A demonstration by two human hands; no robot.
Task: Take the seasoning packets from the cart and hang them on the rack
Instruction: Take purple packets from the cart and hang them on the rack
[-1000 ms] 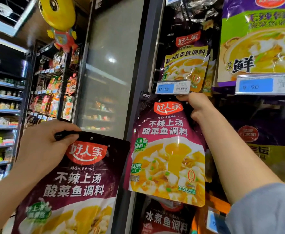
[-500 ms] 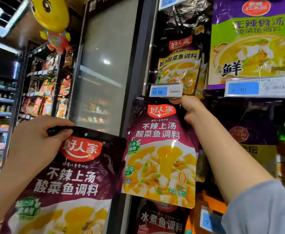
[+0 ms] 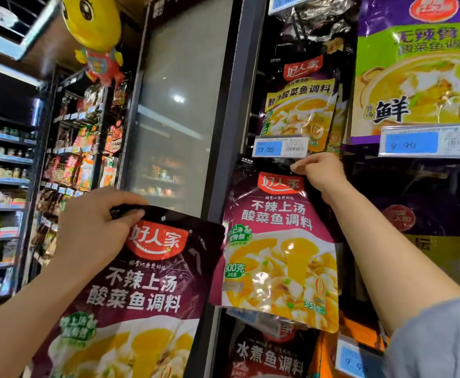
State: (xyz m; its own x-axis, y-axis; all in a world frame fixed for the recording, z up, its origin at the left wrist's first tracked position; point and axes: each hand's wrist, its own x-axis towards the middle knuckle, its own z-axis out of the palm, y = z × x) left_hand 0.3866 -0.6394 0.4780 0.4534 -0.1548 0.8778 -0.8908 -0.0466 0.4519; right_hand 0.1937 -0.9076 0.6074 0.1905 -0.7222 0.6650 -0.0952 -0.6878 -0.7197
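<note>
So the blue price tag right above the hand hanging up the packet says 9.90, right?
Not quite. The blue price tag right above the right hand hanging up the packet says 12.00, as the head view shows. The 9.90 tag sits further right.

Glossy, crinkled plastic-film seasoning packets catch the light beside a smooth, reflective glass cooler door; a soft grey cloth sleeve looks matt.
</note>
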